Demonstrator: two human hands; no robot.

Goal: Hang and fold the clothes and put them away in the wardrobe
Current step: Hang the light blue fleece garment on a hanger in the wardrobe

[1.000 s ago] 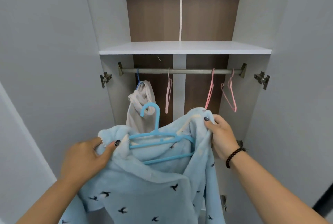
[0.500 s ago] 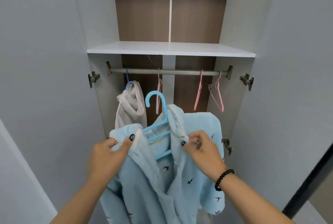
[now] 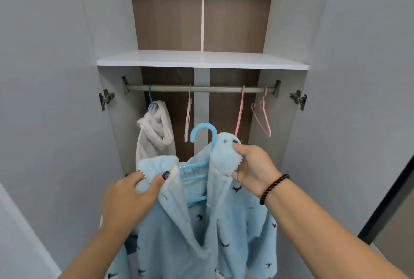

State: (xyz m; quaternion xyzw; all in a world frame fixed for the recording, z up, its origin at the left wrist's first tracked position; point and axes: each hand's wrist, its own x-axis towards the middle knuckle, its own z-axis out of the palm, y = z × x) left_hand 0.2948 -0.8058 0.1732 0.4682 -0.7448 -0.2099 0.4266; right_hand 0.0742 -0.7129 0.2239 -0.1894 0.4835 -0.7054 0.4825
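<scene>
A fluffy light-blue garment (image 3: 226, 229) with small dark bird prints hangs on a blue plastic hanger (image 3: 202, 135), held up in front of the open wardrobe. My left hand (image 3: 132, 198) grips the garment's left collar edge. My right hand (image 3: 253, 169) pinches the right collar edge up near the hanger's neck. The hanger's hook sticks up between my hands, below the grey rail (image 3: 199, 88) and not on it. The garment's lower part runs out of the frame.
On the rail hang a cream garment (image 3: 154, 135) on a blue hanger at the left and three bare pink hangers (image 3: 262, 117). A white shelf (image 3: 201, 60) sits above the rail. Both grey wardrobe doors (image 3: 44, 99) stand open at the sides.
The garment and hanger have risen closer to the rail. My right hand has moved up to the collar beside the hanger's neck, and the garment now hangs straighter.
</scene>
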